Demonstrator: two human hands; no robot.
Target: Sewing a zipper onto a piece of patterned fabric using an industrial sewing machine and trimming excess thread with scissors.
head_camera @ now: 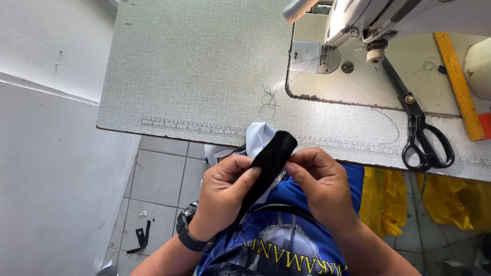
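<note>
Both hands pinch black fabric strip (268, 163) above lap: left hand (225, 191) grips its middle, right hand (319, 184) its upper edge. Scissors (420, 130) lie on bench (204, 76) by sewing machine (368, 20).

Left hand (225, 186), right hand (318, 179): both seemingly pinching.

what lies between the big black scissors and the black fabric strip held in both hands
In the head view, only bare grey tabletop with a printed ruler strip and a loose thread lies between the black scissors and the black fabric strip.
</note>
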